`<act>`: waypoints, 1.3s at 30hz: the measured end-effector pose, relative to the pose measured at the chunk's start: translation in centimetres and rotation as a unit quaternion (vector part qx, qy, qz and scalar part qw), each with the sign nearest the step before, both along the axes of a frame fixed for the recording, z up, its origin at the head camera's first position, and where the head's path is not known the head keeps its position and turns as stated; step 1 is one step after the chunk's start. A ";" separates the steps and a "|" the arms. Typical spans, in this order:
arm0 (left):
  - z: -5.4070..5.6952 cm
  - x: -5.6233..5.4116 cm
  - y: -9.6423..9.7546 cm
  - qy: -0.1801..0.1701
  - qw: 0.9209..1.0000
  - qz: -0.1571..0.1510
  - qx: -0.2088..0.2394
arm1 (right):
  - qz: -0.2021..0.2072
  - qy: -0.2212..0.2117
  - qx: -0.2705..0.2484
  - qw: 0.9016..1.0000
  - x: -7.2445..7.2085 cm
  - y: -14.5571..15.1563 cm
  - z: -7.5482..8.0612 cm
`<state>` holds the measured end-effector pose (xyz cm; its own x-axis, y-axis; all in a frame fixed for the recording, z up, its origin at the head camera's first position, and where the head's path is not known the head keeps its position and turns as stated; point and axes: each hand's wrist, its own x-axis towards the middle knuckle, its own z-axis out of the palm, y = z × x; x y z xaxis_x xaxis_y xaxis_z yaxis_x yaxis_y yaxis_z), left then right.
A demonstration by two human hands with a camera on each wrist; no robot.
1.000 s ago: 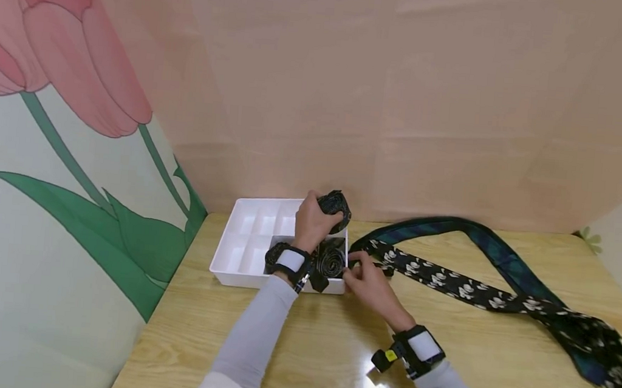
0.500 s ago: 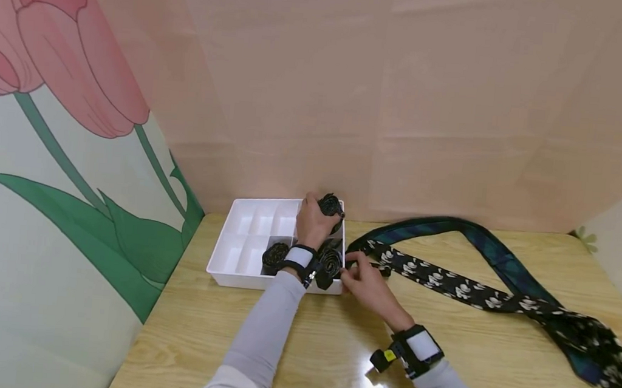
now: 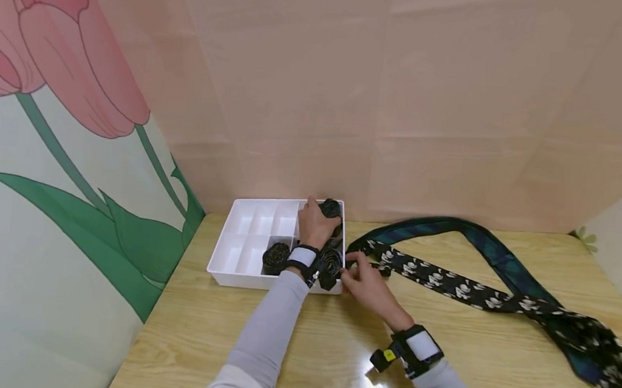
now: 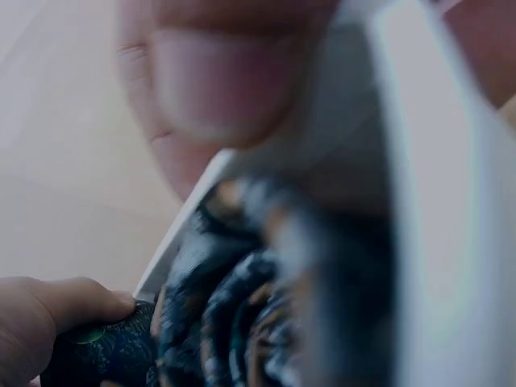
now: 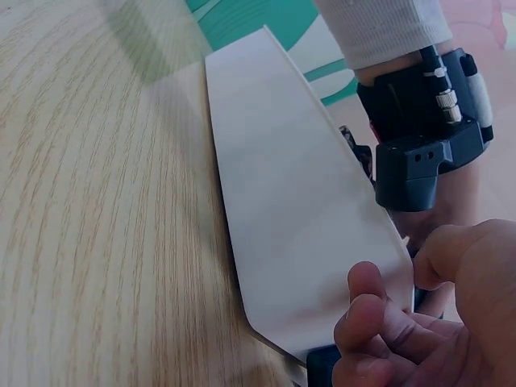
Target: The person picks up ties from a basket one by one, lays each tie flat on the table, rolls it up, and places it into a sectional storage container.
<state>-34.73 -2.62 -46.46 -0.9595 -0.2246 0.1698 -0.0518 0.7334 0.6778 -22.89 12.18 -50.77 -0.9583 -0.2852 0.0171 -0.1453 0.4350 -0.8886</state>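
Note:
My left hand [image 3: 316,226] holds a dark rolled necktie [image 3: 330,208] at the back right compartment of a white divided tray [image 3: 244,281]. The left wrist view shows a thumb [image 4: 101,300] pressed on this patterned roll. A paisley rolled tie [image 4: 214,314] fills the foreground there; in the head view this front right roll [image 3: 330,265] is partly behind the left wrist. My right hand [image 3: 371,290] grips the tray's right wall near the front corner, thumb at the rim and fingers curled outside, as the right wrist view shows.
Another rolled tie [image 3: 275,257] sits in a front compartment left of my wrist. Right of the tray, a black tie with white flowers [image 3: 462,289] crosses a dark green and blue plaid tie [image 3: 495,251] on the wooden table [image 3: 190,331]. A wall stands close behind.
My left hand has lowered the rolled tie from above the tray into the back right compartment area. The right hand stays at the tray's wall.

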 end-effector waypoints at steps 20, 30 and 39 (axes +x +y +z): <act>-0.8 0.1 -0.3 0.003 0.998 -0.056 -0.009 | 0.002 -0.004 -0.019 1.000 -0.4 0.3 -0.7; 0.0 1.1 -0.7 -0.013 0.995 -0.087 -0.046 | 0.006 -0.007 -0.029 1.000 -0.3 0.5 -0.9; 0.6 2.0 -1.5 0.046 0.997 -0.056 -0.028 | 0.003 -0.007 -0.034 0.999 -0.2 0.3 -0.9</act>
